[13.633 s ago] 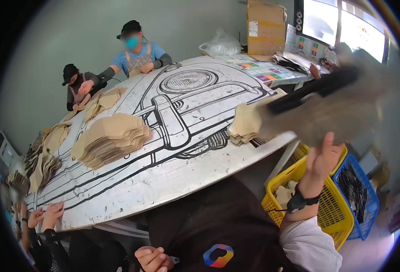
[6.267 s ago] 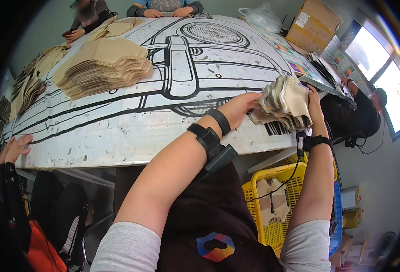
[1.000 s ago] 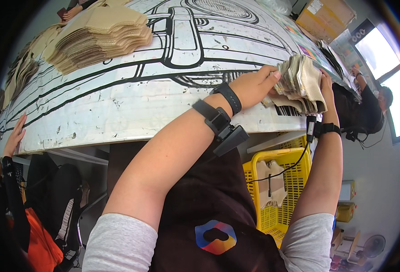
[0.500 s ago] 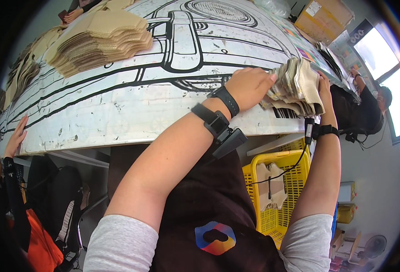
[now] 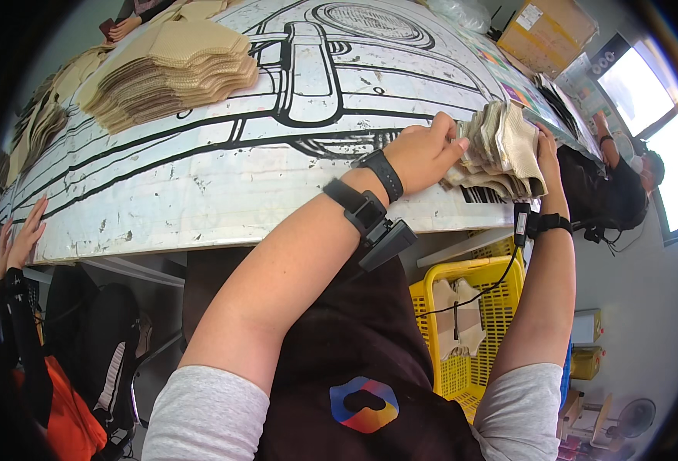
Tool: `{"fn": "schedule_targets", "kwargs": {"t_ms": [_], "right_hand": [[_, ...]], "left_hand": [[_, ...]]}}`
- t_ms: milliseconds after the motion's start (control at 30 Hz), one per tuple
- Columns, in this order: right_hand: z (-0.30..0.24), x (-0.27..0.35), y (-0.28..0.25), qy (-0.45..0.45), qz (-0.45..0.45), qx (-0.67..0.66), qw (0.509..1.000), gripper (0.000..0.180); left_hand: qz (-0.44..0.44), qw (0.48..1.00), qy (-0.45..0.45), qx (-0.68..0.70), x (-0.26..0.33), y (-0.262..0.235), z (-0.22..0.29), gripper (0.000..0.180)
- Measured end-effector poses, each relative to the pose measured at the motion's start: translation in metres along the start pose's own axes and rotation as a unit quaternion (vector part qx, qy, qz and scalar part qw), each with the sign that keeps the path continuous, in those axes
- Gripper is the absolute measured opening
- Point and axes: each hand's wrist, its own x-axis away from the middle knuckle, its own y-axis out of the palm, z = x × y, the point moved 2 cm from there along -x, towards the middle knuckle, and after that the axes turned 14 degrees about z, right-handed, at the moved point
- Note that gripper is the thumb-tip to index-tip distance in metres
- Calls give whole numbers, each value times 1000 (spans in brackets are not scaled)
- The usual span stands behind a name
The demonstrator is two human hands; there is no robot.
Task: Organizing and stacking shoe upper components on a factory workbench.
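A stack of beige knitted fabric pieces (image 5: 508,150) stands fanned and slightly bent at the right front of the table. My right hand (image 5: 548,157) grips its far right side; most of those fingers are behind the layers. At the stack's left edge is my left hand (image 5: 425,156), its fingers curled and the thumb against the layer edges. What lies between those fingertips is hidden. Both wrists wear black straps, the left one with a small black device (image 5: 385,242) attached. A much larger pile of similar beige pieces (image 5: 174,73) lies at the back left.
Below the table edge stands a yellow plastic basket (image 5: 425,338) with tied beige pieces (image 5: 458,319) inside. A black cable hangs across it. Another person's hands (image 5: 24,238) rest at the table's left edge. More people sit farther off. A cardboard box (image 5: 546,34) stands back right.
My left hand has shifted slightly, its index finger lifting from the stack's edge. The stack has tipped a little. At the far left, the other person's second hand has come into view.
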Motion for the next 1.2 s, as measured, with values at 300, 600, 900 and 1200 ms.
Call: {"fn": "schedule_targets", "kwargs": {"t_ms": [300, 600, 900, 1200], "right_hand": [[-5, 3, 1, -29, 5, 44, 999, 35], [-6, 3, 0, -43, -4, 43, 998, 35], [-5, 4, 3, -3, -12, -6, 1000, 35], [-2, 1, -1, -12, -12, 34, 999, 37]], "left_hand": [[-13, 996, 67, -49, -1, 3, -9, 33], [107, 961, 208, -144, 2, -2, 6, 33], [82, 950, 256, -160, 3, -1, 8, 30], [69, 951, 257, -158, 2, -4, 11, 25]]}}
